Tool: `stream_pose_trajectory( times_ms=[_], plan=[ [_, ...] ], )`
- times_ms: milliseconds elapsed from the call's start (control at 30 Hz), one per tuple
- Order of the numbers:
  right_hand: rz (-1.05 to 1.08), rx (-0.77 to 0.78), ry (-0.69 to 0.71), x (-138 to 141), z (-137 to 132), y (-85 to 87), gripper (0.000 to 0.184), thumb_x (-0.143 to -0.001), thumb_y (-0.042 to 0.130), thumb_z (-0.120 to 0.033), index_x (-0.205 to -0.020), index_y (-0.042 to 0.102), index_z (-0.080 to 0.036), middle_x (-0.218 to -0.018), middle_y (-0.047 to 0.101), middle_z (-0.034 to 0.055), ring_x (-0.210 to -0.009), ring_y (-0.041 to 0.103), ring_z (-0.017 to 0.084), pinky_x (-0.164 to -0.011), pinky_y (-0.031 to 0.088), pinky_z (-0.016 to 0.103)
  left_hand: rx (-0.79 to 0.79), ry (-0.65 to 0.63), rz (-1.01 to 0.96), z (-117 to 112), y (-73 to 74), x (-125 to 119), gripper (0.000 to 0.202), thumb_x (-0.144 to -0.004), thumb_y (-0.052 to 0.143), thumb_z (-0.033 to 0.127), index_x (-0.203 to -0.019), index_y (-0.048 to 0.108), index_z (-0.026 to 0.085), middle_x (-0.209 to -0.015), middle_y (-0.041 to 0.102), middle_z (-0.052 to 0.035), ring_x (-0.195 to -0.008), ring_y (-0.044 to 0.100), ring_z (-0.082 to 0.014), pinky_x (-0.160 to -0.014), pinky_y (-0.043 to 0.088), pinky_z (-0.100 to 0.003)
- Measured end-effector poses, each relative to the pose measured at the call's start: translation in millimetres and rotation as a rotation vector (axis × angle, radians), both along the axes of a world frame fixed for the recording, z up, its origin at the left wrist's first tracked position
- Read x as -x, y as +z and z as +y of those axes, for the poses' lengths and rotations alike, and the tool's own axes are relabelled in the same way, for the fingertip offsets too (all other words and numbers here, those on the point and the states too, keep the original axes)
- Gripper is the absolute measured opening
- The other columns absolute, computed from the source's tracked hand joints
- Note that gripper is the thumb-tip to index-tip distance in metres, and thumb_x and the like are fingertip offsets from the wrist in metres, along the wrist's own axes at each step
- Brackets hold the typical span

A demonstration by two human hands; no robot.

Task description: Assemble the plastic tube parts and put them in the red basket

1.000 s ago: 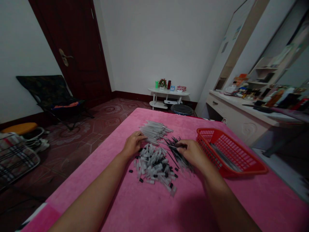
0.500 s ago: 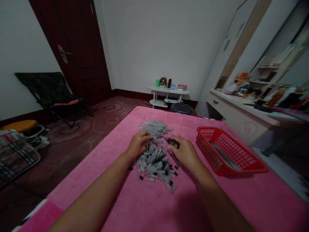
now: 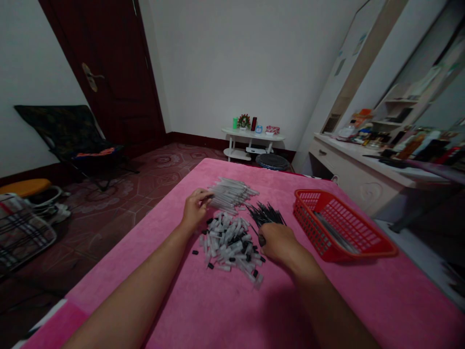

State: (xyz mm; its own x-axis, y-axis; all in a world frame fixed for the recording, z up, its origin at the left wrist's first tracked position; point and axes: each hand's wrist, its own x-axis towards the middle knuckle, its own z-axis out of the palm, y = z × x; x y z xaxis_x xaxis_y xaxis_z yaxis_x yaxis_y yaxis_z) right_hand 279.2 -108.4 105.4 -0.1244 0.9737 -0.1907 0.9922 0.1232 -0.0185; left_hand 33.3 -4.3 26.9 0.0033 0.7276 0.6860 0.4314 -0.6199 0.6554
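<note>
My left hand (image 3: 196,208) is at the left end of a pile of clear plastic pen barrels (image 3: 232,194), its thumb and fingers pinched on a barrel end. To the right, my right hand (image 3: 278,242) is curled at the near end of a heap of thin black pen refills (image 3: 267,214). A dark refill runs to its fingertips, which are partly hidden. Between the hands and closer to me lies a heap of clear pen caps (image 3: 232,240) mixed with small black plugs (image 3: 210,266).
A red plastic basket (image 3: 316,237) holding some long thin pieces stands on the pink cloth (image 3: 174,305) at the right. Past the table are a white side table (image 3: 254,133), a round dark stool (image 3: 272,161), a dresser (image 3: 356,165) and a folding chair (image 3: 69,128).
My left hand has moved left and away from the caps to the barrel ends. My right hand has come nearer to me, uncovering the black refills.
</note>
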Motion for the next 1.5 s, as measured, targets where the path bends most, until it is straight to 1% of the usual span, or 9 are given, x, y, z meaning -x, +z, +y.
stream_pose_trajectory(
  times_ms=[100,200,367,467,567,900,1200,1333,1500],
  plan=[
    [0.011,-0.035,0.033,1,-1,-2.8,0.017,-0.065,0.060,-0.011,-0.075,0.072,-0.018,-0.082,0.072,0.0147,-0.077,0.067,0.027,-0.061,0.039,0.031,-0.033,-0.061,0.125,-6,2.0,-6,0.025,-0.078,0.054,0.008,-0.094,0.070,0.019,-0.086,0.061,-0.0045,-0.085,0.057,-0.0164,-0.075,0.047,-0.029],
    [0.142,-0.133,0.002,-3,4,-4.8,0.016,-0.065,0.058,-0.013,-0.073,0.071,-0.018,-0.078,0.071,0.0125,-0.074,0.066,0.026,-0.058,0.039,0.030,-0.071,-0.086,0.274,-13,6.3,-12,0.024,-0.079,0.057,0.010,-0.097,0.070,0.020,-0.092,0.061,-0.0060,-0.090,0.056,-0.0184,-0.078,0.047,-0.032],
    [0.659,-0.396,-0.052,-6,19,-13.4,0.017,-0.073,0.054,-0.019,-0.081,0.069,-0.018,-0.076,0.071,0.0057,-0.068,0.064,0.018,-0.058,0.042,0.025,-0.134,-0.163,0.405,-20,11.5,-19,0.025,-0.083,0.053,0.010,-0.101,0.068,0.020,-0.092,0.064,-0.0066,-0.089,0.056,-0.0181,-0.078,0.047,-0.032],
    [0.944,-0.424,-0.050,-7,26,-23.0,0.019,-0.073,0.056,-0.021,-0.084,0.070,-0.017,-0.077,0.072,0.0048,-0.066,0.064,0.016,-0.061,0.046,0.024,-0.143,-0.185,0.454,-23,11.5,-22,0.028,-0.085,0.051,0.009,-0.104,0.067,0.021,-0.093,0.065,-0.0064,-0.089,0.057,-0.0182,-0.078,0.047,-0.032],
    [1.072,-0.419,-0.075,-6,29,-30.8,0.018,-0.070,0.059,-0.021,-0.083,0.070,-0.016,-0.075,0.071,0.0048,-0.063,0.064,0.016,-0.060,0.048,0.025,-0.150,-0.190,0.491,-24,11.9,-24,0.029,-0.084,0.050,0.008,-0.104,0.067,0.021,-0.092,0.065,-0.0063,-0.089,0.057,-0.0184,-0.077,0.047,-0.032],
    [1.063,-0.451,-0.046,-1,29,-34.1,0.014,-0.068,0.062,-0.018,-0.080,0.070,-0.016,-0.076,0.072,0.0046,-0.067,0.065,0.017,-0.062,0.049,0.025,-0.187,-0.202,0.554,-30,17.1,-29,0.030,-0.084,0.049,0.008,-0.105,0.067,0.020,-0.089,0.064,-0.0066,-0.086,0.055,-0.0180,-0.074,0.046,-0.030],
    [0.903,-0.508,-0.011,1,24,-30.1,0.013,-0.071,0.060,-0.016,-0.080,0.070,-0.018,-0.082,0.072,0.0054,-0.075,0.066,0.018,-0.070,0.049,0.027,-0.196,-0.233,0.570,-31,17.8,-29,0.031,-0.085,0.047,0.009,-0.106,0.066,0.020,-0.091,0.064,-0.0073,-0.086,0.055,-0.0185,-0.074,0.046,-0.031],
    [0.915,-0.502,-0.050,3,25,-31.5,0.016,-0.071,0.061,-0.016,-0.085,0.069,-0.017,-0.084,0.073,0.0059,-0.072,0.066,0.018,-0.067,0.048,0.026,-0.209,-0.240,0.559,-31,18.1,-30,0.029,-0.085,0.048,0.011,-0.105,0.067,0.020,-0.089,0.064,-0.0072,-0.084,0.055,-0.0183,-0.073,0.046,-0.030],
    [0.845,-0.515,-0.083,5,24,-31.3,0.010,-0.077,0.059,-0.022,-0.078,0.068,-0.017,-0.074,0.071,0.0054,-0.064,0.063,0.017,-0.061,0.043,0.025,-0.227,-0.249,0.540,-33,18.5,-31,0.028,-0.085,0.050,0.011,-0.104,0.067,0.020,-0.089,0.065,-0.0074,-0.085,0.056,-0.0186,-0.073,0.047,-0.031]
  ],
)
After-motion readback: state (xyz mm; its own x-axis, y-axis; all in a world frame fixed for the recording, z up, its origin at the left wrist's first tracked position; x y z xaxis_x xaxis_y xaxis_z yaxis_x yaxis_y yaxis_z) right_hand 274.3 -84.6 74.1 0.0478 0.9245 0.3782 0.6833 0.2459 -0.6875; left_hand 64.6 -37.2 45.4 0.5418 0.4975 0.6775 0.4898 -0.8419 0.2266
